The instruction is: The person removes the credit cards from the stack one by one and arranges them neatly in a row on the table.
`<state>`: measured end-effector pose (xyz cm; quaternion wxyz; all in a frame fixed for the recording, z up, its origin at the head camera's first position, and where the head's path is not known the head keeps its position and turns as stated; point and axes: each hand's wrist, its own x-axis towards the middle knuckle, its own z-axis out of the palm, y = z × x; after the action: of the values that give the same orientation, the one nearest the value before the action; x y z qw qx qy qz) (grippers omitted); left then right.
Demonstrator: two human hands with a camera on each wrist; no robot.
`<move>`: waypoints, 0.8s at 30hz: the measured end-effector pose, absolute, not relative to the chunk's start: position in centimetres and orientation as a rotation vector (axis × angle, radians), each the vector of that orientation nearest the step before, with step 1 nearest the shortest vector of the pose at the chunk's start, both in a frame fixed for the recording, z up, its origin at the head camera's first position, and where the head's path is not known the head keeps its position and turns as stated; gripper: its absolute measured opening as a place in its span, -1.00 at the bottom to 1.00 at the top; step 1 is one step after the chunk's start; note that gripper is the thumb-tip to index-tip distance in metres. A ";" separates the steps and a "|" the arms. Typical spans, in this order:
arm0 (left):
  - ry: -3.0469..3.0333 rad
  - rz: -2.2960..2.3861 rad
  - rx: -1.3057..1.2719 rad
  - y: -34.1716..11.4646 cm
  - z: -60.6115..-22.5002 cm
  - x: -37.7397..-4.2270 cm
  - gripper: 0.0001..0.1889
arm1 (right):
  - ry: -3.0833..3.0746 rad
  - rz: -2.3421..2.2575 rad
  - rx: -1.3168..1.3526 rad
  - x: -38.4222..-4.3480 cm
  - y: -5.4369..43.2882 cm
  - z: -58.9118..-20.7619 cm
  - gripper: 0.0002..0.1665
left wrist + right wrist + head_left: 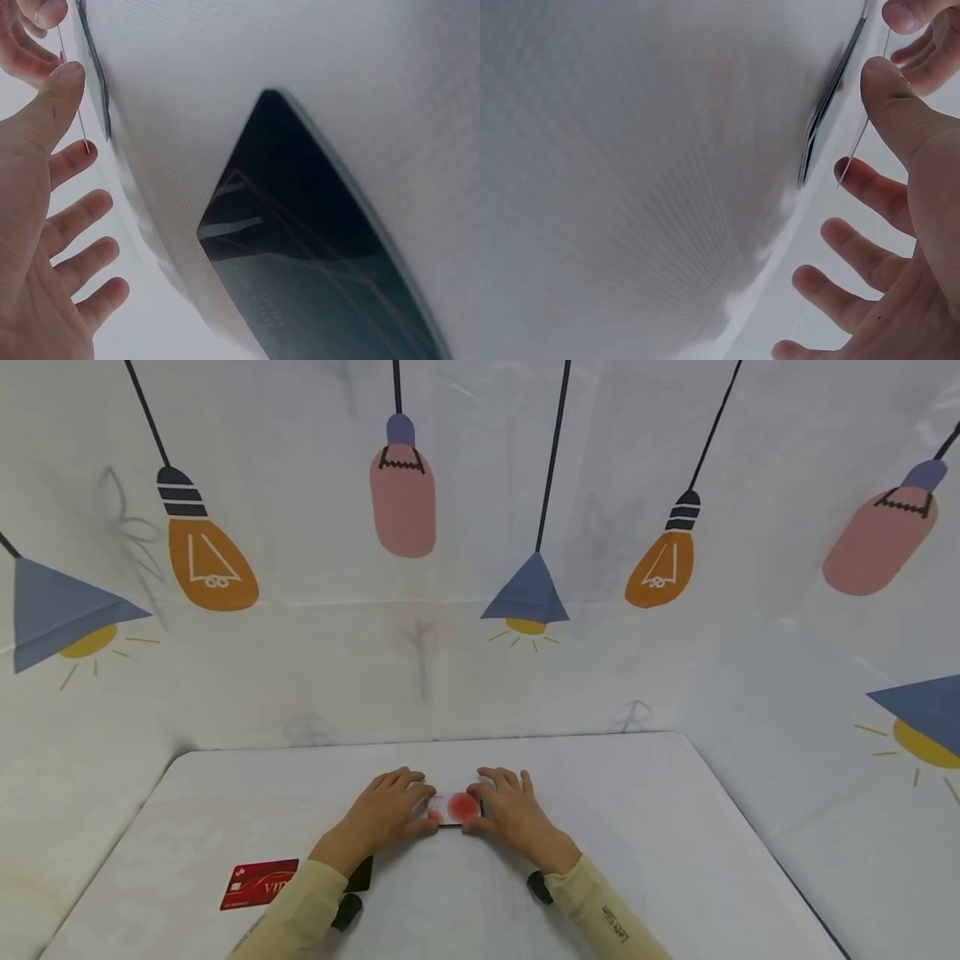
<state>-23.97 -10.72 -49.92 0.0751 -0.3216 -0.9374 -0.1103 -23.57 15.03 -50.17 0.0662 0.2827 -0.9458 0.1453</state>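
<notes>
A white card with red circles is held between both hands near the middle of the table. My left hand pinches its left end between thumb and index finger, the other fingers spread. At the right end my right hand does the same. Both wrist views show the card edge-on as a thin line. Just under it, apart from it, lies a small stack of cards on the table. A dark glossy card lies below the left wrist, partly hidden in the head view by the arm.
A red card with lettering lies left of the left forearm, which covers its right part. The white table meets a fabric wall printed with lamps at its back. Black wrist-camera parts sit under the wrists.
</notes>
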 end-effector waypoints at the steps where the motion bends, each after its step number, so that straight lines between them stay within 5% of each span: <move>1: -2.810 -0.336 -0.968 -10.8 -49.9 -23.9 -0.48 | -2.847 0.431 0.853 -23.6 15.0 -50.2 -0.37; 24: -2.757 -0.286 -0.997 -13.2 -49.8 -22.1 -0.45 | -2.793 0.374 0.952 -22.1 13.3 -49.5 -0.36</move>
<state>-22.07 -13.20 -49.82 0.0980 -0.3367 -0.9315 -0.0967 -22.14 13.33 -49.46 0.0836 0.3189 -0.9358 0.1253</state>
